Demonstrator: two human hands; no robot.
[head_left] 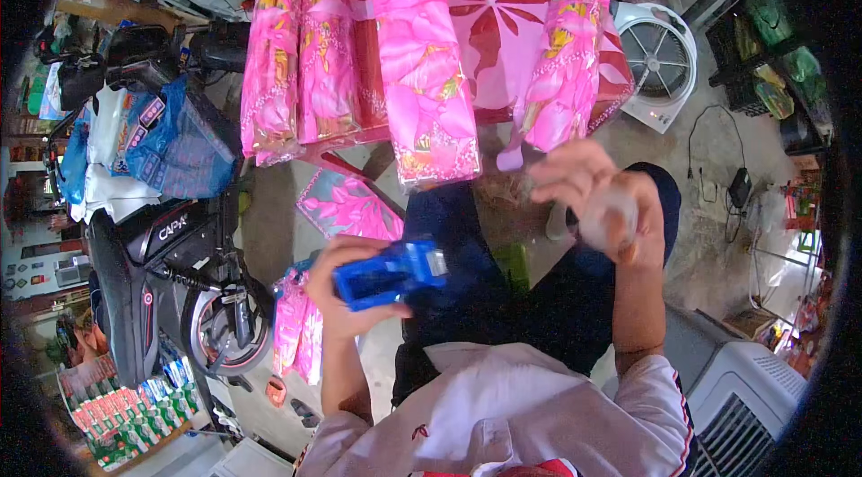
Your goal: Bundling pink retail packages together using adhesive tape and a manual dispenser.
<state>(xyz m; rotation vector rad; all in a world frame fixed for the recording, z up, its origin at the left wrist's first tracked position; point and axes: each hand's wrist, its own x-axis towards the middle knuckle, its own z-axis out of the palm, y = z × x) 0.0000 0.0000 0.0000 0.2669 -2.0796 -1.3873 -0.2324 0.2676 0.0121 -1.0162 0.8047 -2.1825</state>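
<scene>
My left hand (346,293) grips a blue plastic tape dispenser (388,274) over my lap. My right hand (597,194) is raised at the right and closed around a clear roll of tape (603,218), its fingers slightly blurred. Just beyond both hands, several pink flowered bolsters wrapped in clear plastic (422,55) lie side by side on a table covered with a pink and red flowered cloth (503,10). One wrapped bolster (566,55) is nearest my right hand.
A black motorbike (171,270) hung with blue and white bags stands at the left. More pink packages (346,203) lie on the floor below the table. A white fan (660,59) stands at the back right, a grey appliance (745,396) at my right side.
</scene>
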